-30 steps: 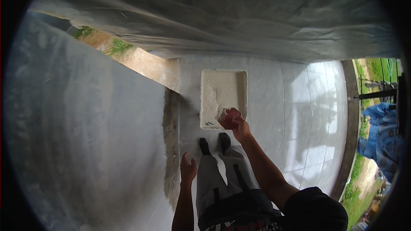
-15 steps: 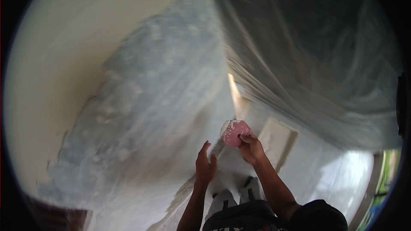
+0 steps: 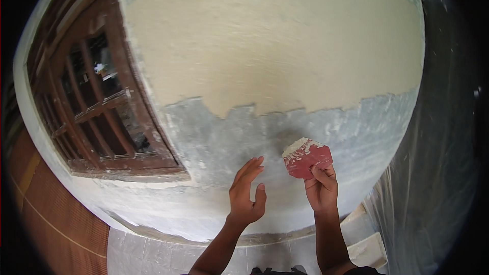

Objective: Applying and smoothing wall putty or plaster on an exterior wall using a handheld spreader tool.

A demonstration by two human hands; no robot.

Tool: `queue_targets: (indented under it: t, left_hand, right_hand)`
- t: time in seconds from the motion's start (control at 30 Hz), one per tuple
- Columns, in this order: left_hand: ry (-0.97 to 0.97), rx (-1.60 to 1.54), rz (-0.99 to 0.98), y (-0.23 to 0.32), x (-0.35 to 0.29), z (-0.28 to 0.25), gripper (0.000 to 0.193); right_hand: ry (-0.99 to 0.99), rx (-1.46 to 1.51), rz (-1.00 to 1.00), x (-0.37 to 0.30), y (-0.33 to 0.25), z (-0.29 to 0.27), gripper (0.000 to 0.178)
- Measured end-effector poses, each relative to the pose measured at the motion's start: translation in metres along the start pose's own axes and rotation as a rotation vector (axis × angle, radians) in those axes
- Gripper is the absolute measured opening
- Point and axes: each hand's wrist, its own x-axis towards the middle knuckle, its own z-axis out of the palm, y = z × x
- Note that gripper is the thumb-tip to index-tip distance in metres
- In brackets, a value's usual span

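My right hand (image 3: 322, 186) pinches a flat red putty spreader (image 3: 307, 162) by its lower right edge, thumb on the face toward me. Pale putty clings to the spreader's upper left edge, with streaks running down its face. To its left, my left hand (image 3: 247, 192) is raised with fingers stretched and thumb apart, holding nothing. Both hands are in front of the grey lower part of the wall (image 3: 229, 137). Above them, a broad coat of cream putty (image 3: 285, 46) covers the wall, ending in a ragged lower border.
A brown wooden window (image 3: 102, 107) with dark panes is set in the wall at left. A pale putty-smeared tray (image 3: 368, 251) rests on the grey tiled floor (image 3: 147, 254) at lower right. Clear plastic sheeting (image 3: 433, 173) hangs along the right. A brown woven mat (image 3: 61, 214) is at lower left.
My view has swung left from the corner and sheeting to face the coated wall and window. The spreader stays in my right hand; my left hand remains open beside it.
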Motion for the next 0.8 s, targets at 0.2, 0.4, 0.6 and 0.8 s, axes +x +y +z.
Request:
queue_targets:
  t: [0.2,0.4,0.6,0.8]
  left_hand:
    - [0.107,0.098,0.069,0.014,-0.001,-0.031,0.036]
    - [0.168,0.061,0.051,0.023,-0.006,-0.080,0.033]
    - [0.248,0.080,0.011,0.016,-0.018,-0.088,0.034]
    - [0.301,0.073,-0.003,-0.004,-0.039,-0.078,0.034]
  right_hand:
    - [-0.096,-0.049,-0.068,0.002,0.004,0.026,0.039]
    - [-0.053,-0.219,-0.121,-0.020,0.011,0.084,0.031]
    - [-0.083,-0.423,-0.216,-0.031,0.009,0.091,0.029]
    - [-0.048,-0.760,-0.407,-0.036,0.012,0.080,0.029]
